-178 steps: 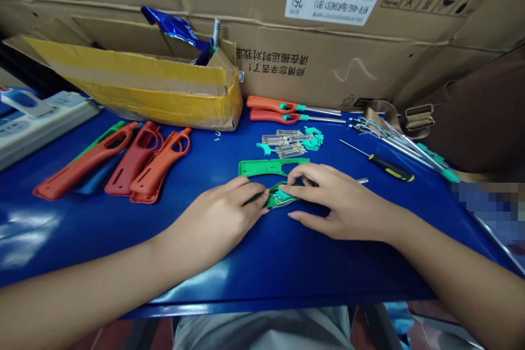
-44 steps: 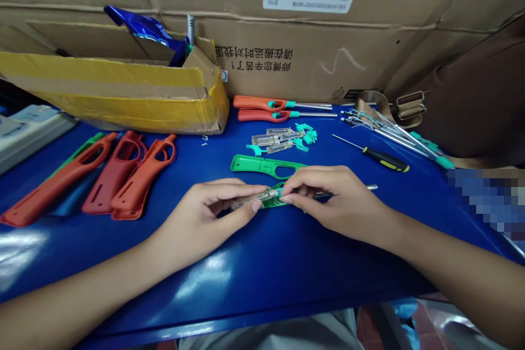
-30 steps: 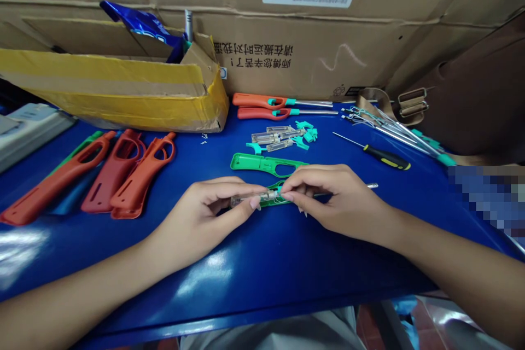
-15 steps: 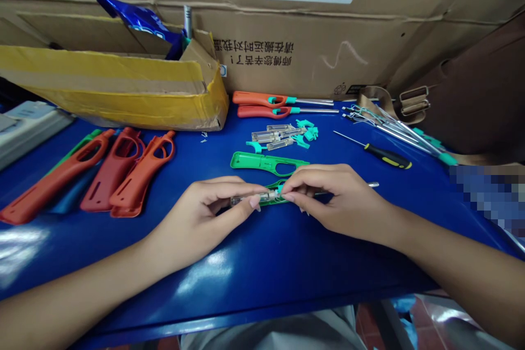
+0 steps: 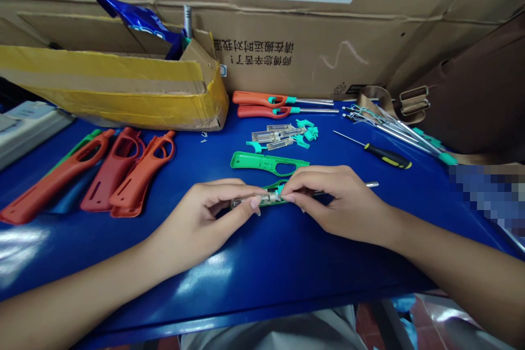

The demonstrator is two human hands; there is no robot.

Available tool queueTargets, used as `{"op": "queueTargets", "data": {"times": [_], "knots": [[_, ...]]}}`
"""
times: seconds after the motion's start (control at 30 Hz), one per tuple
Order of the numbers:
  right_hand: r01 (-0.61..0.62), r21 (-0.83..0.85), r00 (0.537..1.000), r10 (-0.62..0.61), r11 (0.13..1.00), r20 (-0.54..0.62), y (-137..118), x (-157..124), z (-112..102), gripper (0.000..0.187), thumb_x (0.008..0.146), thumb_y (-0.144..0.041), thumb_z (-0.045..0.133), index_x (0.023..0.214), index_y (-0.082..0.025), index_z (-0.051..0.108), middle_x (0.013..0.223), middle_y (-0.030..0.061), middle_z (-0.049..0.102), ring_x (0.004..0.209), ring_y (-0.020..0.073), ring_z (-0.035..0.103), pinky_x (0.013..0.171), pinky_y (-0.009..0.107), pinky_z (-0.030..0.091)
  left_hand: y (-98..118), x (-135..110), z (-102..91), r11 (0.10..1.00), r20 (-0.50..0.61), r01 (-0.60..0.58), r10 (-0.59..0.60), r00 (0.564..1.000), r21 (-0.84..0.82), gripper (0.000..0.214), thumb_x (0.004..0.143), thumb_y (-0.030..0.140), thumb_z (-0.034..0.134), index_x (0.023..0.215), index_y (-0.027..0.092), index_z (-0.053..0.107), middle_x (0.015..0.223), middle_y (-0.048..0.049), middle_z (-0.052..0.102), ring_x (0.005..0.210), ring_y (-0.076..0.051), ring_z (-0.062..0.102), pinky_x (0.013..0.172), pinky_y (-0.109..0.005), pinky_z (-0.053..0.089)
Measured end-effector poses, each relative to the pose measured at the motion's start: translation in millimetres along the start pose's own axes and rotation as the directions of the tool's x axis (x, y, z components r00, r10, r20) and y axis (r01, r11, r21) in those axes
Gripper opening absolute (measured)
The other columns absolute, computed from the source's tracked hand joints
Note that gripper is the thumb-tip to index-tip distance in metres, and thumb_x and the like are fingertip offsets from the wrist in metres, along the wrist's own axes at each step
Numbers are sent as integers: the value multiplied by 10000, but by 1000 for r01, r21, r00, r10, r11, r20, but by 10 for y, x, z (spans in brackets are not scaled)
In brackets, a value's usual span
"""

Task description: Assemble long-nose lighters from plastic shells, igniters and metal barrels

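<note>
My left hand and my right hand meet at the middle of the blue table. Between their fingertips lies a green lighter half-shell with a clear gas tank set in it. My left thumb and forefinger pinch the tank's left end. My right fingers press on the shell's middle, where a metal tube sticks out to the right. A second green half-shell lies just behind.
Orange half-shells lie at the left. Clear tanks and teal triggers sit behind, then two finished orange lighters. A screwdriver and metal tubes lie right. A taped cardboard box stands back left.
The clear tank has come into my left fingers and onto the green shell since the earliest frame. Over the last second both hands have barely moved.
</note>
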State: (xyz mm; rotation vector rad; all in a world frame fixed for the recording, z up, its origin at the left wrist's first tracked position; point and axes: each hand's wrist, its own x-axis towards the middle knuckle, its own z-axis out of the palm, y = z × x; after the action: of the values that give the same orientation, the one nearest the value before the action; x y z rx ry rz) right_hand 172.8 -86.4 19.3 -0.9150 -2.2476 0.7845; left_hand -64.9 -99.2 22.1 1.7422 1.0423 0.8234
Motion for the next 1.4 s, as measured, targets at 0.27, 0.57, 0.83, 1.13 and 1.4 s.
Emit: {"op": "queueTargets", "data": {"times": [0.27, 0.57, 0.83, 1.13, 1.4], "knots": [[42, -12, 999, -42, 999, -16, 22, -15, 37, 173, 955, -84, 583, 932, -206, 703, 908, 22, 763, 795, 130, 684, 717, 256, 527, 7, -13, -5, 1000, 4, 4, -4, 1000, 26, 152, 911, 232, 679, 954, 199, 820, 829, -16, 770, 638, -102, 650, 574, -163, 512], [75, -17, 997, -75, 997, 3, 11, -19, 25, 167, 972, -90, 571, 941, -204, 689, 914, 26, 754, 829, 129, 692, 758, 248, 542, -13, -36, -23, 998, 39, -35, 33, 999, 50, 172, 947, 218, 654, 1006, 205, 815, 831, -4, 768, 680, -98, 676, 619, -153, 526], [92, 7, 996, -92, 996, -1, 11, -25, 40, 165, 967, -84, 581, 936, -197, 696, 902, 24, 753, 819, 125, 690, 750, 242, 538, -11, -34, -29, 998, 54, -49, 47, 997, 38, 173, 956, 208, 647, 1015, 210, 809, 834, 7, 765, 675, -83, 675, 621, -137, 529], [35, -1, 998, -35, 999, -52, 20, -6, 42, 120, 968, -151, 628, 964, -156, 748, 868, 48, 748, 706, 123, 644, 621, 253, 484, 1, -23, -60, 999, 3, -24, 23, 1000, 29, 166, 949, 231, 643, 911, 186, 797, 791, 13, 762, 658, -74, 661, 623, -123, 522], [109, 37, 993, -107, 993, -52, 41, -6, 60, 151, 967, -102, 606, 960, -110, 756, 880, 83, 755, 778, 145, 686, 688, 259, 522, -11, -21, -52, 1000, 21, 11, -11, 1000, -3, 172, 945, 234, 640, 937, 180, 803, 778, 2, 756, 645, -77, 659, 615, -120, 527]]}}
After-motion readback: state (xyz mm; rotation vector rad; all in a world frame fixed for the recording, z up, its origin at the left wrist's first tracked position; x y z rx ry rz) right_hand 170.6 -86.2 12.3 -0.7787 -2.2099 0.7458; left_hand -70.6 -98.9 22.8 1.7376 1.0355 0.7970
